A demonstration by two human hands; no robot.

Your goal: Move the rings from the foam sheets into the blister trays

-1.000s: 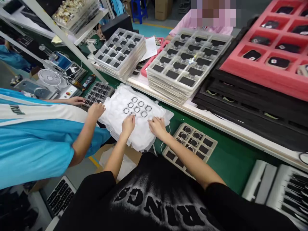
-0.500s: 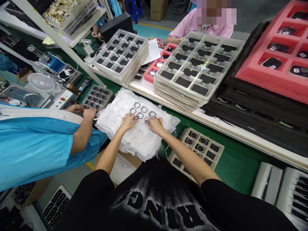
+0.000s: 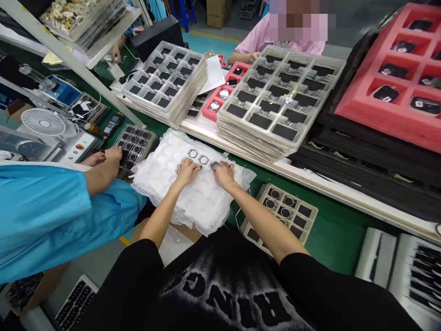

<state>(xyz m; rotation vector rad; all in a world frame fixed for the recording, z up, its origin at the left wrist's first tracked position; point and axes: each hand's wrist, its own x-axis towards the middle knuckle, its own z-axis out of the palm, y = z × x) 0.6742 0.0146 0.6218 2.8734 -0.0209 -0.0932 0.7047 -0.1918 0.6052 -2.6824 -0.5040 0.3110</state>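
A white, dimpled, cloth-like packing sheet lies in front of me, bearing thin dark ring-shaped frames, perhaps watch cases. Two of them, a frame and its neighbour, lie uncovered in the back row. My left hand is low over the sheet, fingers closed, with dark frame edges showing at its fingertips and by its left side. My right hand has its fingers closed at the edge of another ring-shaped frame. The palms and backs of the hands hide part of what they hold.
A tray with rings sits right of the sheet. Clear tray stacks and red foam line the raised shelf. At left, a co-worker's blue sleeve and hands are close, by another ring tray. A small fan stands beyond.
Both my hands have shifted slightly among the frames. The right one has moved up to the back-row frame; the left one now covers the front-row frames. The co-worker's hands moved left. The view shifted slightly.
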